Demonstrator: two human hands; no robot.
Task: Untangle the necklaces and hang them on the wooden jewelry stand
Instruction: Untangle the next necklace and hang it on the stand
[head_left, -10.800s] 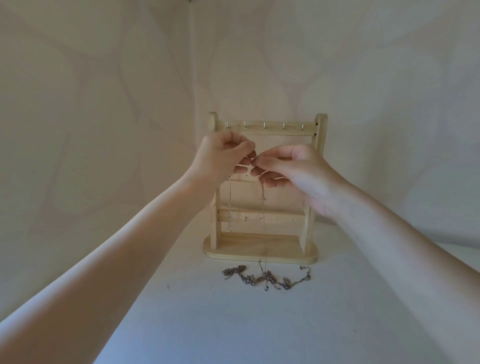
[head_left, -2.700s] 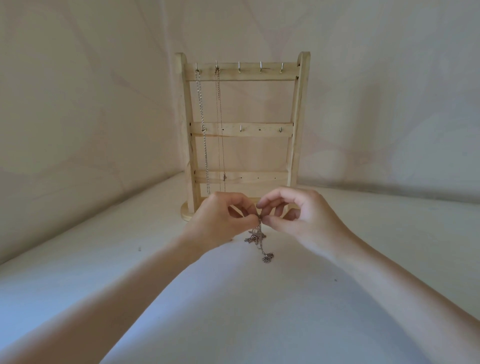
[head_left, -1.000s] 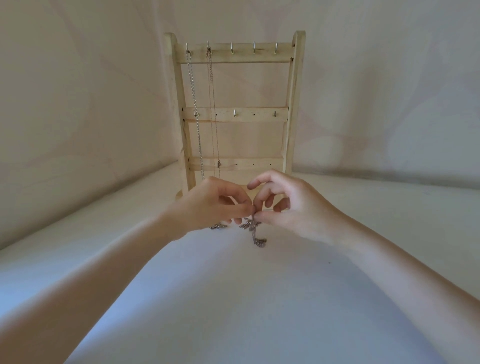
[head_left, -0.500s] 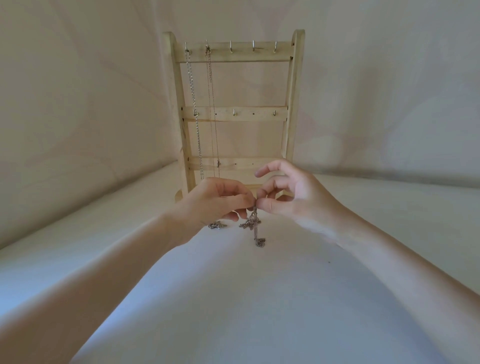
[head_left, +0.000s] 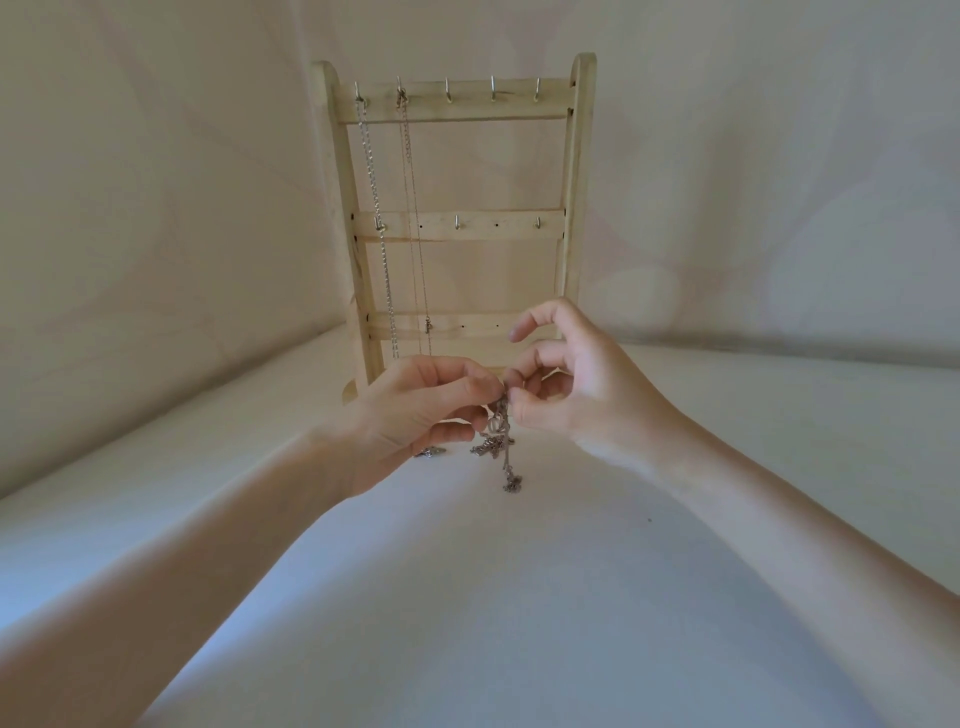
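Note:
A wooden jewelry stand stands upright at the back of the white surface. Two silver necklaces hang from its top bar: a thicker chain on the leftmost hook and a thin chain on the second hook. In front of the stand, my left hand and my right hand pinch a tangled clump of silver necklaces between their fingertips. The clump dangles down, its lower end near the surface. My right index and middle fingers are lifted.
Three hooks on the top bar to the right of the hung chains are bare. A small piece of chain lies on the surface under my left hand. Cream walls close in behind and to the left.
Over ten seconds the second necklace went onto the stand. In the last second both hands lifted the tangle slightly off the surface and my right fingers spread upward.

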